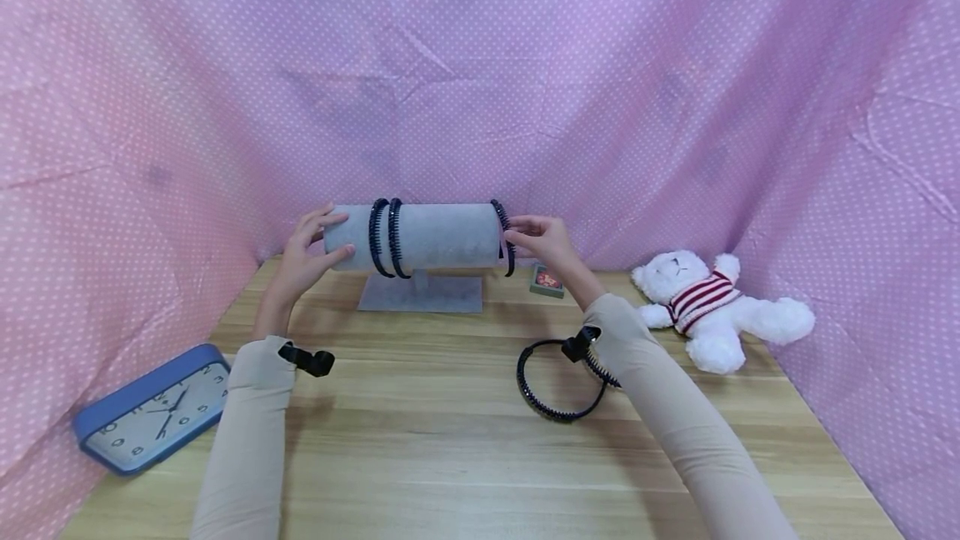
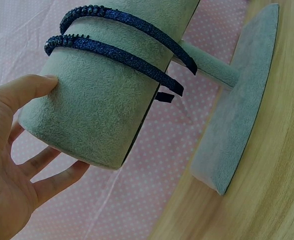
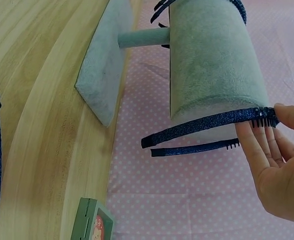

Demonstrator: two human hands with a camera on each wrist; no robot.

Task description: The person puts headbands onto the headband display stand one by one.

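A grey velvety headband stand [image 1: 450, 236] has a horizontal roll on a short post and flat base. My left hand [image 1: 298, 263] grips the roll's left end, thumb on its near side and fingers around the far side. Two dark, glittery headbands [image 2: 122, 57] with small teeth sit around the roll, left of its middle. At the right end, my right hand [image 1: 551, 242] pinches another dark toothed headband [image 3: 201, 124] near its top. In the right wrist view this headband stands right at the roll's end face, its two tips pointing toward the base side.
On the wooden table, a dark headband [image 1: 557, 415] lies at front right, with another headband [image 1: 602, 370] partly under the right sleeve. A small green-framed box [image 1: 547, 282] sits behind, a white teddy bear [image 1: 712, 307] at right, a blue clock [image 1: 161, 415] at left. Pink dotted cloth [image 1: 480, 90] surrounds the table.
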